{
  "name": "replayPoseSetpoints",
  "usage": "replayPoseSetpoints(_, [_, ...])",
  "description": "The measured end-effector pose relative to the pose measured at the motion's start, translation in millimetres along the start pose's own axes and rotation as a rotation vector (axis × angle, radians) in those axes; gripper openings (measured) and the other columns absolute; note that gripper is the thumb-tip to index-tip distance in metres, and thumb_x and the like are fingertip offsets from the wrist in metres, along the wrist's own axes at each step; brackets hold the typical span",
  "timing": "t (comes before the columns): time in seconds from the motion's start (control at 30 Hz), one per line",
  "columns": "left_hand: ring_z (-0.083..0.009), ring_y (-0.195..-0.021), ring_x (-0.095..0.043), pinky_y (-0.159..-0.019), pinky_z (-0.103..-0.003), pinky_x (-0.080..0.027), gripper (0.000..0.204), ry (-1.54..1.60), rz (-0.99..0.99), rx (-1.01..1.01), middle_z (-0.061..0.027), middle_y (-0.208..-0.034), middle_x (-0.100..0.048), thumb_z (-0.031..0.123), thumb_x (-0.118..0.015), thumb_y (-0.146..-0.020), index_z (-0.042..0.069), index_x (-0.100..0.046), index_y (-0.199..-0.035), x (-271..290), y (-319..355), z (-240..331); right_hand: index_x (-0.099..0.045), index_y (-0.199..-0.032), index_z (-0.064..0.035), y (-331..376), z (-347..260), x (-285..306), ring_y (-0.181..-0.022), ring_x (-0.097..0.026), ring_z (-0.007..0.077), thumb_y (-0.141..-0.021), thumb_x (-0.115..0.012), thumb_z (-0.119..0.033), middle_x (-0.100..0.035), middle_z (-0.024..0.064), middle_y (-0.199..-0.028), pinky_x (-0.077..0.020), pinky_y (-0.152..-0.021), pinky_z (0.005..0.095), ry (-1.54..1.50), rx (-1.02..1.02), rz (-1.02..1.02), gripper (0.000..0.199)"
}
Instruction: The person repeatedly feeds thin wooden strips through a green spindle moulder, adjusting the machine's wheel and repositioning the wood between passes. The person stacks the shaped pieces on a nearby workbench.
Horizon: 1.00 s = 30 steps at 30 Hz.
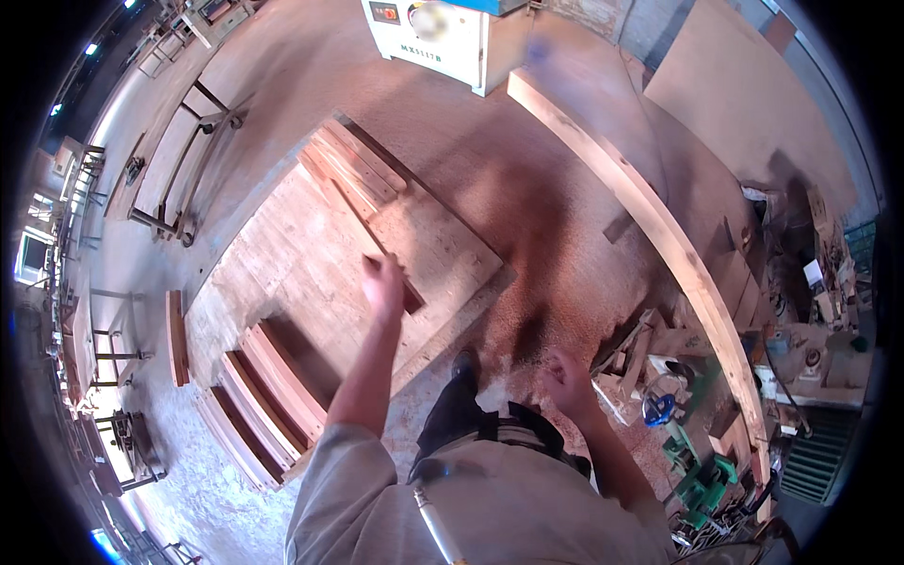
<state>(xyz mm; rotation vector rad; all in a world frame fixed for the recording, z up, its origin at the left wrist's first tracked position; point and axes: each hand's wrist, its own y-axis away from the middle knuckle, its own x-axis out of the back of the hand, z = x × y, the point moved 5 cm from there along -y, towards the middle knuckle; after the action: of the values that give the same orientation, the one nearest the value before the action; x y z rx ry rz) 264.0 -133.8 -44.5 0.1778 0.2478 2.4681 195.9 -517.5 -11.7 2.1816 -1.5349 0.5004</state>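
Note:
My left hand (381,282) is closed around a narrow wooden strip (363,231) near its lower end, above a pale board platform (282,245). The strip slants up and left toward a row of reddish wooden pieces (353,155) at the platform's far end; whether it touches them I cannot tell. My right hand (566,379) hangs low at my right side over the dusty floor, its fingers curled, with nothing visible in them. Several longer wooden pieces (282,377) are stacked left of my left forearm.
A white machine (438,42) with a blue top stands ahead. A long beam (650,207) curves across the right side. Wood scraps (640,363) and a green metal machine (702,485) are near right. Wheeled frames (179,179) stand at left, beside a lone wooden piece (176,337).

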Motion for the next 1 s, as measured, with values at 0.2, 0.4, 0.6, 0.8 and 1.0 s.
replayPoseSetpoints(0.2, [-0.0310, -0.064, -0.058, -0.064, -0.039, -0.049, 0.030, -0.343, 0.228, -0.143, -0.0142, -0.072, -0.059, 0.022, -0.062, -0.072, -0.001, -0.055, -0.090, 22, -177, -3, -0.058, -0.108, 0.0015, 35, 38, 16, -0.085, -0.063, 0.0224, -0.082, -0.065, -0.018, -0.062, 0.0152, -0.096, -0.0511, -0.068, 0.0305, 0.149, -0.263, 0.060, 0.033])
replayPoseSetpoints(0.4, [-0.0379, -0.093, -0.055, -0.084, -0.044, -0.045, 0.037, -0.643, 0.325, -0.028, -0.0231, -0.100, -0.057, 0.030, -0.063, -0.069, 0.000, -0.059, -0.090, -4, -247, -12, -0.060, -0.105, 0.0034, 67, 47, 17, -0.083, -0.063, 0.0223, -0.083, -0.063, -0.020, -0.063, 0.0152, -0.095, -0.0510, -0.070, 0.0316, 0.190, -0.468, 0.114, 0.033])
replayPoseSetpoints(0.6, [-0.0367, -0.100, -0.053, -0.088, -0.044, -0.042, 0.040, -0.790, 0.379, -0.089, -0.0241, -0.105, -0.056, 0.035, -0.059, -0.075, 0.001, -0.060, -0.096, -14, -258, -10, -0.060, -0.105, 0.0056, 75, 69, 15, -0.076, -0.062, 0.0165, -0.084, -0.060, -0.019, -0.062, 0.0117, -0.087, -0.0512, -0.065, 0.0283, 0.118, -0.471, 0.146, 0.032])
replayPoseSetpoints(0.8, [-0.0379, -0.104, -0.052, -0.089, -0.044, -0.043, 0.045, -0.727, 0.239, -0.229, -0.0252, -0.110, -0.055, 0.032, -0.055, -0.083, -0.003, -0.055, -0.111, 7, -222, 2, -0.059, -0.104, 0.0049, 46, 61, 13, -0.071, -0.062, 0.0156, -0.086, -0.058, -0.021, -0.062, 0.0106, -0.081, -0.0516, -0.062, 0.0278, 0.208, -0.464, 0.018, 0.032])
replayPoseSetpoints(1.0, [-0.0400, -0.107, -0.050, -0.092, -0.044, -0.042, 0.050, -0.802, 0.199, -0.419, -0.0249, -0.116, -0.052, 0.021, -0.066, -0.078, -0.004, -0.050, -0.119, 104, -94, -15, -0.060, -0.104, 0.0015, 11, 52, -7, -0.070, -0.060, 0.0139, -0.087, -0.058, -0.019, -0.062, 0.0078, -0.080, -0.0498, -0.063, 0.0276, 0.049, -0.469, -0.157, 0.027])
